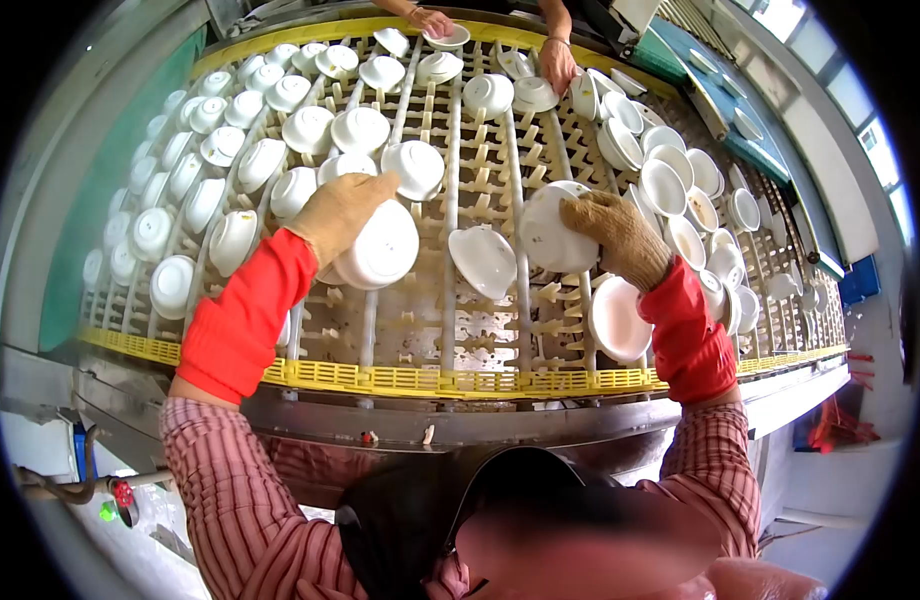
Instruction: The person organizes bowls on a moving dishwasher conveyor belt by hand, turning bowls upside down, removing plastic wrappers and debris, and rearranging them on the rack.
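Observation:
In the head view, my left hand, in a tan work glove with a red sleeve cover, is closed on the edge of an upside-down white bowl. On the other side, my right hand, gloved alike, grips a white bowl speckled with food bits, its fingers over the rim. Between the hands a white bowl lies tilted on the pegged conveyor rack. Below my right hand rests another white bowl, its inside facing up. My thumbs are partly hidden.
Rows of upside-down bowls fill the rack's left; heaped bowls crowd its right. A yellow guard strip edges the near side. Across the rack, a co-worker's hands touch bowls. A green belt carrying bowls runs at upper right.

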Available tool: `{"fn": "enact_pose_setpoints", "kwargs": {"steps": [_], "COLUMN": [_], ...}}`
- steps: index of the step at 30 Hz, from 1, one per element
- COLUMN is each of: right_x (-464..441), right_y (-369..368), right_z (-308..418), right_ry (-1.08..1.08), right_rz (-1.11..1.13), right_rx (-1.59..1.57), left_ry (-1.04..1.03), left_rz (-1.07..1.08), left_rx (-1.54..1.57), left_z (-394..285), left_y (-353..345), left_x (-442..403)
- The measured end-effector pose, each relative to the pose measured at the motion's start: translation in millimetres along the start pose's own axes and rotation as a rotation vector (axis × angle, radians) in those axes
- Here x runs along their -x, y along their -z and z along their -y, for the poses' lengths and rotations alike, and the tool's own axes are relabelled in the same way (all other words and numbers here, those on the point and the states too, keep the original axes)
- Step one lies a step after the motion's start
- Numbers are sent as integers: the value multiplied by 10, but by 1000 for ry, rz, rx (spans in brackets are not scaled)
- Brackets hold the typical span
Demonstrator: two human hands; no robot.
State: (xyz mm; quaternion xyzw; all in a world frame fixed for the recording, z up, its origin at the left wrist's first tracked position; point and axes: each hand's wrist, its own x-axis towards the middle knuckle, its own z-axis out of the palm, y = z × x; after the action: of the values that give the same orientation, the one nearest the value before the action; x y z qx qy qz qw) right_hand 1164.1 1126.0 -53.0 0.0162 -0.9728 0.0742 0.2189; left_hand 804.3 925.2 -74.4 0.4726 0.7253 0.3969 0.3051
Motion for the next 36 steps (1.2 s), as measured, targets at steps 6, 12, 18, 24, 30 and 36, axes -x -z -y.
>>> {"fn": "enact_pose_setpoints", "kwargs": {"steps": [6,12,18,24,30,36], "right_x": [-680,-404,513,544,686,848], "right_y": [-301,-396,-37,-22,13,246], "right_z": [-31,-601,-955,-774,-443,-29], "right_ry": [-837,-843,-1071,-1080,-889,-1021], "right_rz": [-318,-392,-103,120,137,49], "right_rx": [-920,-147,498,366,444,166], "left_ry": [-517,-558,-1050,-1068,-862,-721], "left_rz": [-349,-271,-69,46,251,415], "left_rx": [-928,-1023,-871,-1038,-1446,-889], "left_z": [14,-207,-507,-597,-829,-924], "left_y": [-46,-52,-690,-1230,-1409,-1318], "left_x": [-36,385,692,495,697,896]}}
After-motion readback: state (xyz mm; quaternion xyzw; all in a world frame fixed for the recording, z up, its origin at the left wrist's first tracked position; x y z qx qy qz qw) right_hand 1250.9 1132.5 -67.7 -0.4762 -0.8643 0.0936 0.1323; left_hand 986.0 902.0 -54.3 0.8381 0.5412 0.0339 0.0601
